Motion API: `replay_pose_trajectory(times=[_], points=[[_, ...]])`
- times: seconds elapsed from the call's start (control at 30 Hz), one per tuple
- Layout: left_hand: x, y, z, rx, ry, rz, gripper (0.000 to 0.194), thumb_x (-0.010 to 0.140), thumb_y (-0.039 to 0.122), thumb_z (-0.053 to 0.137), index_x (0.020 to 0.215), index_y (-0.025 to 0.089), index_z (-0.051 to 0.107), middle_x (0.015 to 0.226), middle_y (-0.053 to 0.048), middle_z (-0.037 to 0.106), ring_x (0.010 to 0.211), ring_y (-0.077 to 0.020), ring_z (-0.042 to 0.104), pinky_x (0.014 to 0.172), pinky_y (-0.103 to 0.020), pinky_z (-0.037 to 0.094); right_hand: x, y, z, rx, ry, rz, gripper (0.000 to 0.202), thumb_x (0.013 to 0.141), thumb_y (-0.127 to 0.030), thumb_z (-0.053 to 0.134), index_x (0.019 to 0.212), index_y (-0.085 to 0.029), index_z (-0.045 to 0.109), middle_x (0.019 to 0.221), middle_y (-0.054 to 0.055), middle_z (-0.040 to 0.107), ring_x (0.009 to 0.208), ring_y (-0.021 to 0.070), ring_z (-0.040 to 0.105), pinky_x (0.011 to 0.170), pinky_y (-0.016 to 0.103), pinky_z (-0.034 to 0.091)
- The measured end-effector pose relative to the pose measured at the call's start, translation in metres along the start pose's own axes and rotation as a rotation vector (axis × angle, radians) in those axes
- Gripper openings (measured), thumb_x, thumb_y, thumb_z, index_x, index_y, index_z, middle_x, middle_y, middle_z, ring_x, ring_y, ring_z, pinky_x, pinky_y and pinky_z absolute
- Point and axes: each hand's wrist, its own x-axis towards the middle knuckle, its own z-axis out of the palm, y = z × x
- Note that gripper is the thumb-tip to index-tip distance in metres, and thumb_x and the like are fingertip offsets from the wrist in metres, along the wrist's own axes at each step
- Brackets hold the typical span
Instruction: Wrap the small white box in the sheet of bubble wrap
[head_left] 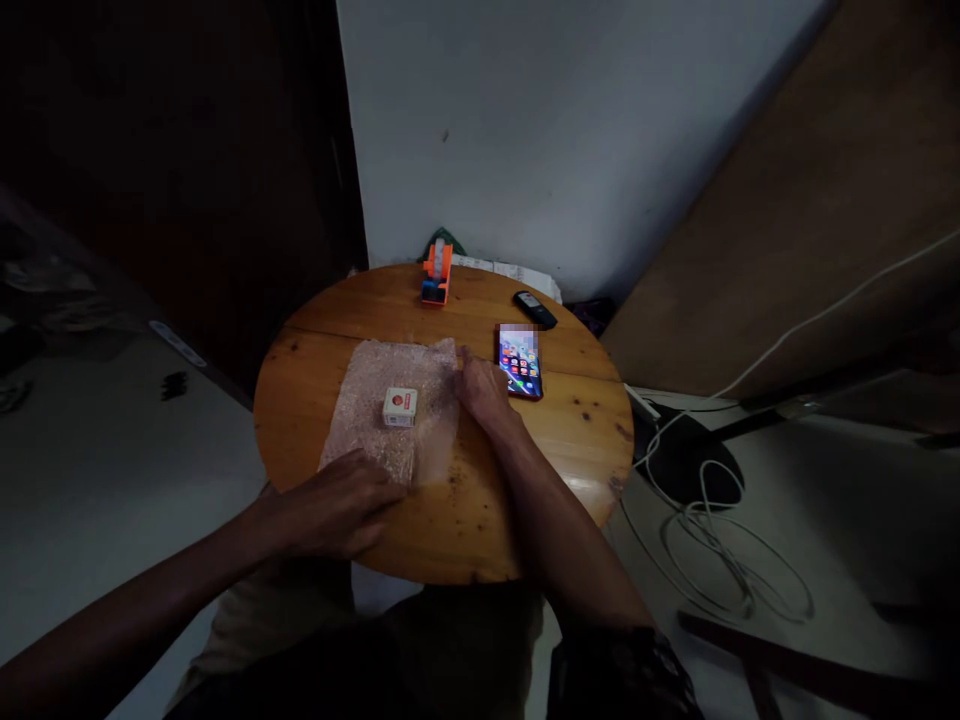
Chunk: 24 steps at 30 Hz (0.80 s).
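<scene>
A sheet of bubble wrap lies spread on the round wooden table. On top of it, near the middle, sits a small white box with red print. My left hand is closed at the sheet's near edge, its fingers curled over the wrap. At the far right edge, my right hand pinches the wrap, with the fingertips partly hidden. Neither hand touches the box.
A smartphone with a lit screen lies just right of my right hand, and a dark small phone behind it. An orange tape dispenser stands at the table's back. White cable coils on the floor to the right.
</scene>
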Motion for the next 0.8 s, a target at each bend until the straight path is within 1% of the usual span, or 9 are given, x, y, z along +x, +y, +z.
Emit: replay_pose_trajectory(times=[0.1, 0.17, 0.3, 0.37, 0.43, 0.53, 0.63, 0.7, 0.8], points=[[-0.003, 0.005, 0.006, -0.078, 0.037, -0.022, 0.017, 0.087, 0.021, 0.058, 0.1, 0.021, 0.068, 0.091, -0.004, 0.071, 0.086, -0.02, 0.065, 0.081, -0.033, 0.05, 0.0, 0.0, 0.001, -0.021, 0.009, 0.004, 0.043, 0.101, -0.019, 0.039, 0.142, -0.017, 0.049, 0.113, 0.018, 0.075, 0.108, 0.0293, 0.072, 0.086, 0.035, 0.053], [-0.002, 0.0, 0.004, -0.132, 0.171, -0.065, 0.017, 0.09, 0.02, 0.054, 0.1, 0.021, 0.069, 0.091, -0.003, 0.072, 0.084, -0.0184, 0.066, 0.08, -0.032, 0.051, 0.001, 0.0, 0.001, -0.027, 0.012, 0.006, 0.042, 0.102, -0.021, 0.037, 0.142, -0.018, 0.049, 0.114, 0.017, 0.074, 0.109, 0.0297, 0.072, 0.085, 0.035, 0.053], [0.009, -0.023, 0.003, -0.119, 0.537, -0.163, 0.028, 0.093, 0.021, 0.049, 0.115, 0.021, 0.066, 0.102, -0.006, 0.071, 0.094, -0.019, 0.068, 0.084, -0.034, 0.055, 0.002, 0.001, 0.002, -0.038, -0.006, -0.002, 0.041, 0.103, -0.022, 0.034, 0.141, -0.018, 0.05, 0.115, 0.017, 0.074, 0.109, 0.0289, 0.072, 0.085, 0.035, 0.053], [0.019, -0.036, 0.007, -0.052, 0.643, -0.192, 0.033, 0.091, 0.023, 0.053, 0.122, 0.02, 0.062, 0.109, -0.009, 0.069, 0.103, -0.0226, 0.066, 0.09, -0.039, 0.055, 0.001, 0.001, 0.003, -0.053, -0.005, -0.01, 0.04, 0.103, -0.019, 0.035, 0.139, -0.017, 0.05, 0.114, 0.018, 0.074, 0.108, 0.0281, 0.072, 0.085, 0.034, 0.053], [0.03, -0.046, 0.015, -0.01, 0.703, -0.215, 0.044, 0.087, 0.027, 0.058, 0.131, 0.019, 0.056, 0.123, -0.012, 0.065, 0.117, -0.0272, 0.062, 0.102, -0.046, 0.051, 0.001, 0.002, 0.004, -0.056, 0.003, -0.022, 0.04, 0.101, -0.017, 0.036, 0.139, -0.017, 0.05, 0.114, 0.018, 0.074, 0.109, 0.0279, 0.072, 0.086, 0.033, 0.052], [0.043, -0.055, 0.029, -0.01, 0.695, -0.274, 0.071, 0.082, 0.037, 0.067, 0.145, 0.017, 0.042, 0.144, -0.017, 0.054, 0.136, -0.0331, 0.05, 0.115, -0.053, 0.042, 0.0, 0.003, 0.002, -0.033, 0.009, -0.03, 0.041, 0.099, -0.014, 0.038, 0.139, -0.016, 0.049, 0.116, 0.017, 0.074, 0.11, 0.0275, 0.071, 0.087, 0.034, 0.052], [0.049, -0.06, 0.039, -0.064, 0.604, -0.362, 0.095, 0.076, 0.044, 0.073, 0.155, 0.016, 0.028, 0.156, -0.02, 0.042, 0.145, -0.0363, 0.041, 0.12, -0.054, 0.036, -0.003, 0.001, -0.004, -0.015, 0.009, -0.028, 0.041, 0.098, -0.012, 0.04, 0.137, -0.016, 0.05, 0.12, 0.016, 0.072, 0.109, 0.0272, 0.071, 0.087, 0.034, 0.052], [0.05, -0.061, 0.042, -0.11, 0.551, -0.418, 0.106, 0.072, 0.047, 0.075, 0.158, 0.016, 0.021, 0.156, -0.021, 0.042, 0.145, -0.0374, 0.041, 0.119, -0.053, 0.037, -0.009, -0.003, -0.011, 0.004, 0.015, -0.068, 0.04, 0.098, -0.014, 0.044, 0.137, -0.018, 0.052, 0.122, 0.015, 0.071, 0.107, 0.0268, 0.071, 0.087, 0.034, 0.051], [0.05, -0.062, 0.044, -0.166, 0.503, -0.475, 0.114, 0.07, 0.047, 0.076, 0.161, 0.018, 0.014, 0.149, -0.019, 0.049, 0.14, -0.0377, 0.048, 0.114, -0.053, 0.042, -0.02, -0.011, -0.021, 0.061, 0.032, -0.228, 0.037, 0.095, -0.019, 0.05, 0.131, -0.02, 0.058, 0.126, 0.013, 0.069, 0.11, 0.027, 0.068, 0.091, 0.036, 0.049]])
